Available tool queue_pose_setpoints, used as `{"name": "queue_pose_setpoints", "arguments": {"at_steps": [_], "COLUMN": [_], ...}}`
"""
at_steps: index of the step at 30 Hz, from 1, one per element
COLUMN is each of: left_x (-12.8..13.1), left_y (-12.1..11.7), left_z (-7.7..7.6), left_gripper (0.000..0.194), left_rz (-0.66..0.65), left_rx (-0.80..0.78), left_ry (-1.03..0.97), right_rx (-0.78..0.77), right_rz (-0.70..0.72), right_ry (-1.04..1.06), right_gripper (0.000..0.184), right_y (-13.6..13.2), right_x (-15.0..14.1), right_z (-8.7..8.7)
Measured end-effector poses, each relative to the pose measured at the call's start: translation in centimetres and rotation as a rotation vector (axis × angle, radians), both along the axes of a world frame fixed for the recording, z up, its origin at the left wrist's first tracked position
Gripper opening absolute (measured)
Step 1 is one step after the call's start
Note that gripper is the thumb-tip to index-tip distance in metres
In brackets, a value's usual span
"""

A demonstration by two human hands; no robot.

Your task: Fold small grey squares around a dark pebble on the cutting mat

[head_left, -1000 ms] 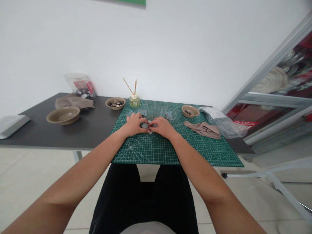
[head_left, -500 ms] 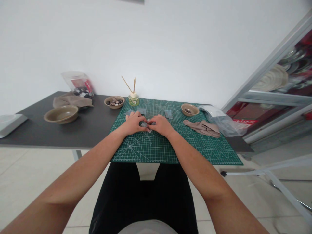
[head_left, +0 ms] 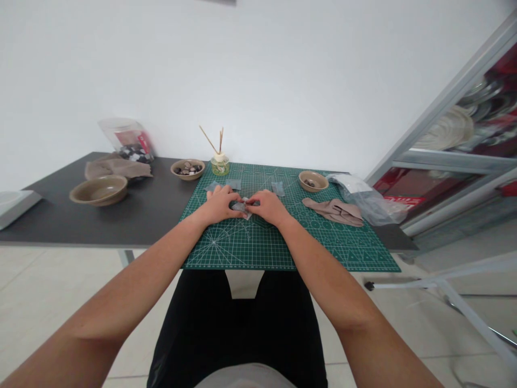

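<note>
1. Small plastic packet (head_left: 239,206), greyish and crinkled, sits between my two hands, just above or on the green cutting mat (head_left: 250,248); I cannot tell whether it touches the surface.
2. My left hand (head_left: 220,205) grasps the packet between thumb and fingers, its back turned up.
3. My right hand (head_left: 267,206) has its thumb and fingertips pinched together at the packet's right side; my fingers partly hide the hold, and the contents are too small to make out.
4. Beyond my hands, a flat bluish clear sachet (head_left: 278,188) lies on the mat, and more clear plastic (head_left: 234,184) lies behind my left hand.
5. To my right, a tan bowl (head_left: 320,188) with a few dark stones stands on the mat, near a crumpled brown cloth (head_left: 335,211) and a large clear bag (head_left: 371,202).
6. To my left, just beside the mat, a bowl of mixed stones (head_left: 187,178) stands on the dark table (head_left: 149,215), next to a reed diffuser (head_left: 220,165).
7. Farther left I see another tan bowl (head_left: 99,199), a second brown cloth (head_left: 107,168) and a clear jar (head_left: 121,129) containing black and white pieces.
</note>
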State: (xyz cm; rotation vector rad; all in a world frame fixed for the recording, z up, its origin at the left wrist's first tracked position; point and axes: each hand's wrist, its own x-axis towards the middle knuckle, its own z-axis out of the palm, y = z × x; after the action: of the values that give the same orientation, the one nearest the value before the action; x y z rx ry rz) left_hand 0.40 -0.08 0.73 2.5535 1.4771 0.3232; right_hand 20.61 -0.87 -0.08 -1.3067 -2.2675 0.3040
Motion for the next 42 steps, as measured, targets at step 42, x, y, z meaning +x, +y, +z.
{"name": "queue_pose_setpoints", "arguments": {"at_steps": [42], "left_x": [-0.21], "left_y": [0.35], "left_z": [-0.24], "left_gripper": [0.059], "left_rz": [-0.007], "left_rx": [-0.017], "left_ry": [0.027], "right_rx": [-0.071], "right_rz": [0.14], "right_ry": [0.073], "right_gripper": [0.013], "right_y": [-0.29], "right_x": [0.34], "right_z": [0.09]}}
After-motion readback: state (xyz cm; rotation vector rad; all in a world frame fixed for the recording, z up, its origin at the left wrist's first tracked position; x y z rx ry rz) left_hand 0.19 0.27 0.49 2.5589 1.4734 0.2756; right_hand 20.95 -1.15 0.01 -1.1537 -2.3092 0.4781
